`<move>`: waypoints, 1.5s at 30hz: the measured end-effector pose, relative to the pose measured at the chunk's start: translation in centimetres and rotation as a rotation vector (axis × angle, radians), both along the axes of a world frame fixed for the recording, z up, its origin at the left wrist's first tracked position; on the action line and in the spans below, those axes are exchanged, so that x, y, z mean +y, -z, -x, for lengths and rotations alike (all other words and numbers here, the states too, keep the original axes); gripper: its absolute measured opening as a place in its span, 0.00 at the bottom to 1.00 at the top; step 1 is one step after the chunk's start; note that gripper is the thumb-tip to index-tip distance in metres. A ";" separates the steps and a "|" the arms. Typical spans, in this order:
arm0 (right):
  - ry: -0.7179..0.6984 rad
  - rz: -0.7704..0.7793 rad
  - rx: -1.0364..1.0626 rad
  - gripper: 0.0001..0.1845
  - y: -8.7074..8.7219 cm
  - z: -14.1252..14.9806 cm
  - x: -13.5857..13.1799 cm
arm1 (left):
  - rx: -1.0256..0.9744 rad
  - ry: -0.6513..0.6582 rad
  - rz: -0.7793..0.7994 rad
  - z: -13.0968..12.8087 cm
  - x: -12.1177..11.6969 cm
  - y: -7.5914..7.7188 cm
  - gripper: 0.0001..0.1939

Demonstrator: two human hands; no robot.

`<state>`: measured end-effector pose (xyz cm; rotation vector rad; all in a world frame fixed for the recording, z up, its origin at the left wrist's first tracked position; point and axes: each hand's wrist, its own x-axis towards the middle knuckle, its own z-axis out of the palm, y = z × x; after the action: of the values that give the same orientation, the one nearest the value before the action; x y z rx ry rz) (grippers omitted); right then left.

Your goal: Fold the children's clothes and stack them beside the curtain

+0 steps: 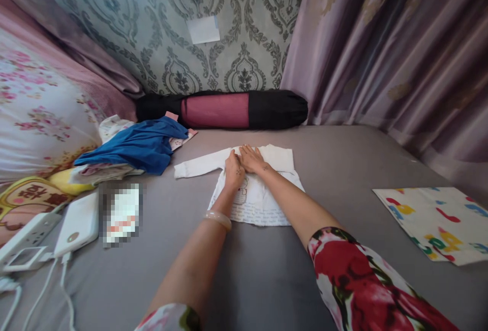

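White top (263, 204): lies directly under both hands on the grey sheet (343, 168); one sleeve reaches out flat to the left of the hands, the other side is partly covered by the right arm.
Top's print: rows of small lettering on the part nearer the wearer, too small to read; a line drawing just below the left hand, partly covered.
Left hand (234, 169): rests on the upper part of the top, fingers bent; whether it pinches the fabric cannot be told. A pale bangle (218, 219) circles the wrist.
Right hand (251, 159): laid flat on the top, fingers extended, touching or nearly touching the left hand.
Blue garment (133, 143): heaped on other clothes, left of the hands.
Yellow cushion (38, 193): farther left; bears dark red characters, not read with certainty.
White power strip (32, 232): nearer the wearer, left of the hands, beside a white device (78, 224) with cables; no brand legible.
Pixelated item (124, 214): right of that device; markings obscured.
Patterned cloth (438, 224): well right of the hands, printed with multicoloured shapes.
Black bolster (278, 110): beyond the hands, against the wall, with a pink panel.
Pale sheet of paper (206, 30): on the wallpaper above the bolster; no text legible.
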<state>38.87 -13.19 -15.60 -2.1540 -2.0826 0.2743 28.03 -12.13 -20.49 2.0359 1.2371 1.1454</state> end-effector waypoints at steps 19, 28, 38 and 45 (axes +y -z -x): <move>0.007 -0.007 -0.002 0.29 0.1 0.4 0.3 | 0.150 -0.363 0.084 9.8 4.0 -4.2 0.19; -0.039 -0.133 0.034 0.21 -1.3 3.4 -0.7 | 0.511 -0.760 0.304 16.2 4.4 -5.3 0.23; 0.009 -0.070 0.045 0.22 -0.8 3.8 0.2 | 0.449 -0.666 0.551 17.8 8.1 -5.6 0.15; 0.019 0.003 0.067 0.25 -0.9 3.8 0.7 | 0.379 -0.589 0.483 18.1 9.5 -6.3 0.11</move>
<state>35.09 -12.54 -14.72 -2.1348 -2.0257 0.3419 9.94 -2.59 -14.14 1.5963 2.1571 0.5867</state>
